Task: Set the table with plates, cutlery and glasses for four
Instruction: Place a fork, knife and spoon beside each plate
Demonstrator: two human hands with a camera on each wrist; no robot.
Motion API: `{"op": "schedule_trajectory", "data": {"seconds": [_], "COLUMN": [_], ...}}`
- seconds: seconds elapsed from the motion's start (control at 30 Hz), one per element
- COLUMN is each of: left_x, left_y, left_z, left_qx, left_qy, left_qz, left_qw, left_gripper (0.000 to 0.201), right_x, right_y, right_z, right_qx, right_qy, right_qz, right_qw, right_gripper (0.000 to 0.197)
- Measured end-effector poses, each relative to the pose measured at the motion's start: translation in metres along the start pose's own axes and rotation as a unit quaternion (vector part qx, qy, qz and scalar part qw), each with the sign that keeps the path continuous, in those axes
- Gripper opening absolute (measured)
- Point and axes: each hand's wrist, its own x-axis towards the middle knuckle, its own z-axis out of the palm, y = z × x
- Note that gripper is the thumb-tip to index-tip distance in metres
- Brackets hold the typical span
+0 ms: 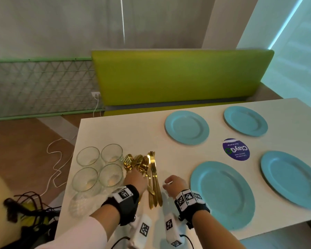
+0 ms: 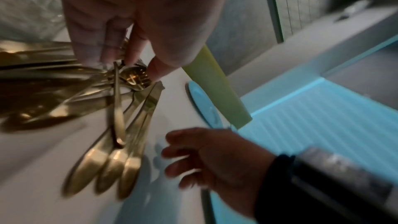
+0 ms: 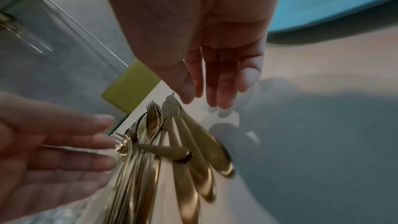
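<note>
I am reaching my left hand point(image 1: 135, 180) into the gold cutlery point(image 1: 152, 178), fingertips touching the shiny heap, gripping nothing I can confirm; my right hand point(image 1: 174, 184) is hovering just right of the cutlery, fingers loose, empty. Left of it, four clear glasses point(image 1: 99, 168); beyond right, four blue plates point(image 1: 187, 127)

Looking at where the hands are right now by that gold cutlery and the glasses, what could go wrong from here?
The left hand reaches into the heaped gold cutlery; one piece lies crosswise over the knife handles, so lifting one could drag others along or send them clattering. The four glasses stand close beside the pile, right by the left wrist, so a sideways sweep might knock one. They also stand near the table's edge, so a knocked glass could fall.
</note>
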Motion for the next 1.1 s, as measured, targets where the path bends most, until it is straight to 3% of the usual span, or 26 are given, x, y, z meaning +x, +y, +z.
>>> {"op": "schedule_trajectory", "data": {"seconds": [0.2, 0.33, 0.43, 0.53, 0.7, 0.8, 1.1], "left_x": [0.007, 0.014, 0.018, 0.024, 0.025, 0.033, 0.042], "left_y": [0.001, 0.003, 0.004, 0.011, 0.022, 0.016, 0.013], "left_z": [0.014, 0.013, 0.018, 0.014, 0.009, 0.014, 0.022], "left_qx": [0.202, 0.31, 0.342, 0.381, 0.368, 0.321, 0.198], "left_qy": [0.006, -0.012, -0.056, -0.041, -0.028, -0.029, -0.035], "left_qz": [-0.013, 0.03, 0.015, 0.002, -0.026, -0.061, -0.079], "left_qw": [0.979, 0.95, 0.938, 0.924, 0.929, 0.945, 0.976], "left_gripper": [0.055, 0.042, 0.046, 0.042, 0.034, 0.041, 0.041], "right_x": [-0.008, -0.013, -0.015, -0.013, -0.01, -0.009, -0.008], "right_y": [-0.002, 0.006, 0.011, 0.012, 0.012, 0.01, 0.012], "right_z": [-0.011, -0.029, -0.037, -0.042, -0.044, -0.044, -0.043], "right_qx": [-0.012, -0.021, -0.028, -0.032, -0.029, -0.025, -0.023], "right_qy": [0.001, -0.006, -0.013, -0.021, -0.027, -0.037, -0.046], "right_qz": [-0.01, -0.017, -0.013, -0.017, -0.018, -0.014, -0.003], "right_qw": [1.0, 1.0, 0.999, 0.999, 0.999, 0.999, 0.999], "right_gripper": [0.017, 0.007, 0.007, 0.007, 0.004, 0.004, 0.004]}}
